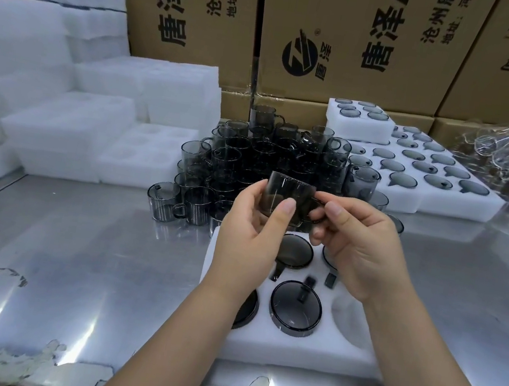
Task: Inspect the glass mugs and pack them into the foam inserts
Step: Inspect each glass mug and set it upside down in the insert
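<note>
Steel table (pixel 73 248); mug (pixel 282 193) vertical, handle rightward

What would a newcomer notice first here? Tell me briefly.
The left hand and right hand hold a smoky glass mug up at the centre, over a partly filled white foam insert. Behind it a dark heap of mugs crowds the steel table, with printed cardboard boxes along the back.

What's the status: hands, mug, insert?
Left hand grips mug by the body, right hand pinches its handle. Mug held above foam insert, not yet seated. Empty pocket front right, partly under right wrist.
</note>
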